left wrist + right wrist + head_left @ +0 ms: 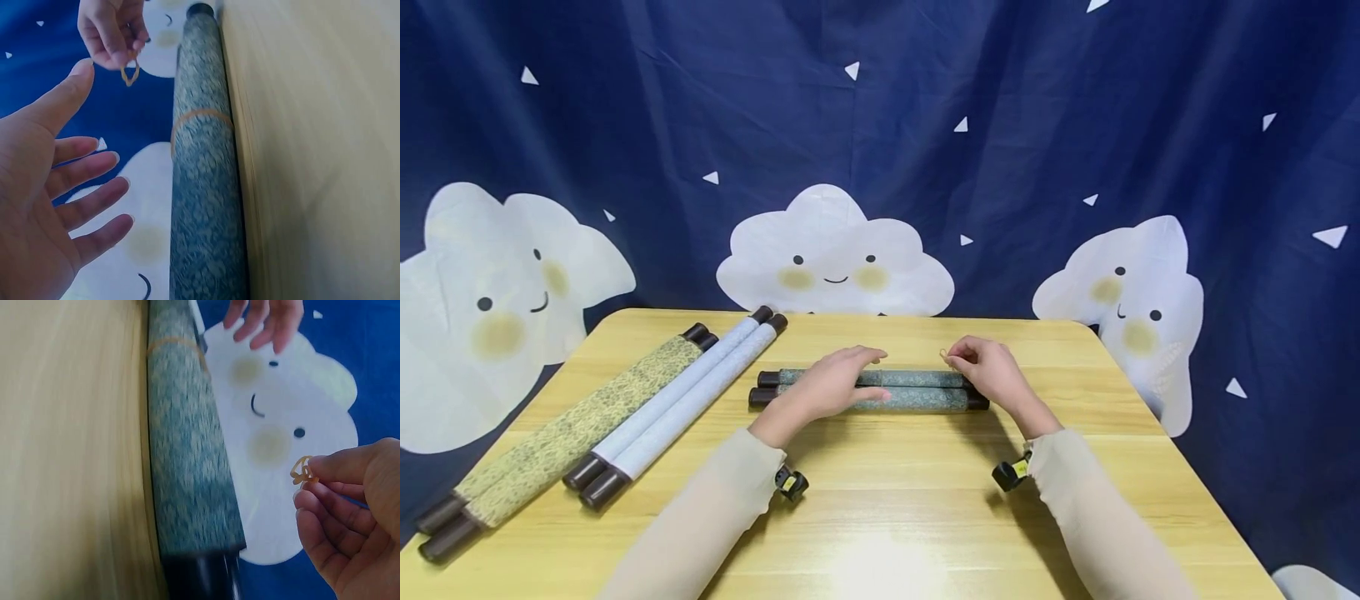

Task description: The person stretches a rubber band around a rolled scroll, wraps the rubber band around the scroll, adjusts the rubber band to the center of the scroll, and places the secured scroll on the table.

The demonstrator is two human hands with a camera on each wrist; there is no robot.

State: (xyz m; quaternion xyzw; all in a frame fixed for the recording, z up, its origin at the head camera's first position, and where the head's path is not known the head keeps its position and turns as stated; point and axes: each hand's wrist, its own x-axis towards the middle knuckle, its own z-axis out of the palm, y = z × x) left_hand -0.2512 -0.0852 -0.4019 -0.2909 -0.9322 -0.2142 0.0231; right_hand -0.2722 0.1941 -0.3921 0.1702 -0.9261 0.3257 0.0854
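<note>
Wooden table [895, 492]; right hand [992, 373] pinches rubber band [300, 479]; yellow label [1021, 468] illegible.

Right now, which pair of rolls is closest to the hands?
The green pair, lying crosswise on the table; the yellow pair and the pale pair lie slanted at the left, farther away.

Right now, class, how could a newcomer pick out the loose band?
On the wooden table, find the two blue-green rolls lying side by side, then the right hand near their right end. It pinches the loose band, a small tan loop; unlike the other band, stretched across the rolls, it is held clear of them.
</note>
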